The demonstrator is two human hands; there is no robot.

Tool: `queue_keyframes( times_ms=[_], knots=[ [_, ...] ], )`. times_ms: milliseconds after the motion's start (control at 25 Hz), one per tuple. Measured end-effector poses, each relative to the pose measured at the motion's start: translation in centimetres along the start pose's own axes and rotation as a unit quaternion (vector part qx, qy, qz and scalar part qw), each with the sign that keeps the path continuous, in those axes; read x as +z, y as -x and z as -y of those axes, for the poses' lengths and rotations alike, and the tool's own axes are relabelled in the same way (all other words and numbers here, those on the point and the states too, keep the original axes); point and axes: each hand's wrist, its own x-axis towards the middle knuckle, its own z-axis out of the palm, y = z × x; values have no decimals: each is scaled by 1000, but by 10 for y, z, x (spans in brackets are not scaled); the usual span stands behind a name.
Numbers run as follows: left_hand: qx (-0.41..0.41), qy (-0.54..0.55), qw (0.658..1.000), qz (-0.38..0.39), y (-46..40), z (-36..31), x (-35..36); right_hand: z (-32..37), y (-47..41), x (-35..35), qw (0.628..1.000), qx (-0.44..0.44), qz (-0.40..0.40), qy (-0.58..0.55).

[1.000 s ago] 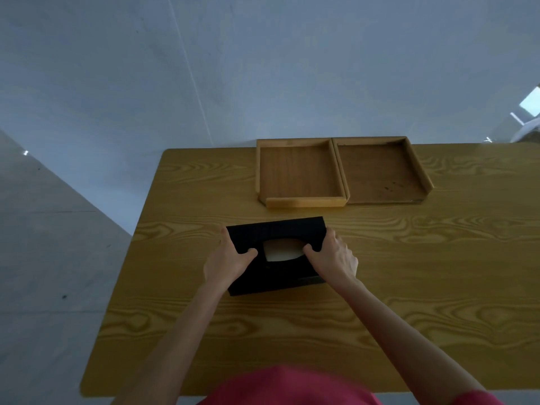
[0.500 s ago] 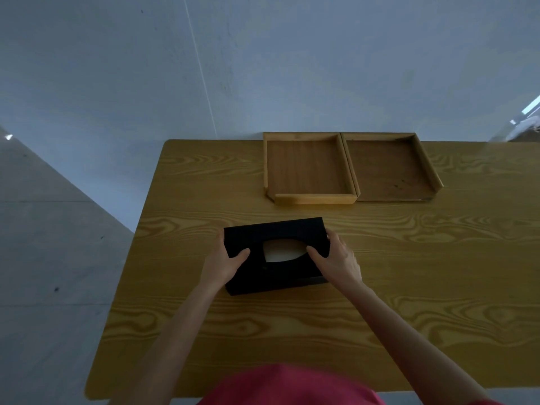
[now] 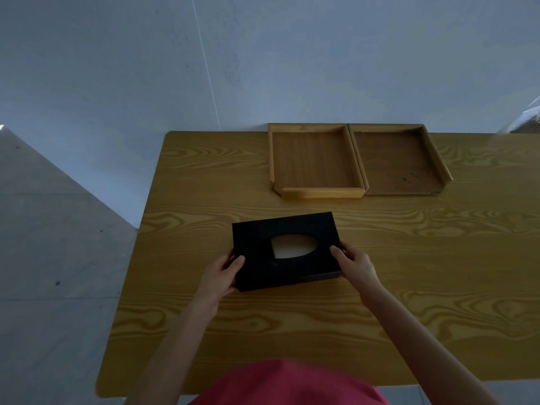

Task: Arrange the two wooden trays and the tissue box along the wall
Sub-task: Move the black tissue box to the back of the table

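Observation:
A black tissue box point(image 3: 257, 238) with an oval opening showing pale tissue lies in the middle of the wooden table point(image 3: 409, 273). My left hand point(image 3: 222, 276) grips its left near corner, thumb on top. My right hand point(image 3: 355, 266) grips its right end, thumb on the top edge. Two wooden trays stand side by side against the wall at the table's back edge: a lighter tray point(image 3: 314, 162) on the left and a darker tray point(image 3: 400, 162) touching it on the right.
The white wall point(image 3: 292, 59) runs along the table's far edge. The grey floor point(image 3: 52, 258) lies off the table's left edge. Bare tabletop lies left of the lighter tray. A clear plastic thing point(image 3: 523, 118) shows at the far right.
My hands slid from the box's top toward its ends. The box has turned slightly and sits a little farther from me; the view shifted too.

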Motion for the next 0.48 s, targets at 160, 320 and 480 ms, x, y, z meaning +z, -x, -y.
queue_keyframes(
  times_ms=[160, 320, 480],
  knots=[
    [16, -4, 1000, -24, 0, -9, -9, 12, 3, 7, 1000, -13, 0, -5],
    [38, 7, 998, -55, -6, -26, -32, 37, -2, 22, 999, -39, 14, -9],
    [78, 7, 992, -99, -21, -52, -56, 71, -15, 40, 996, -75, 38, -1]
  ],
)
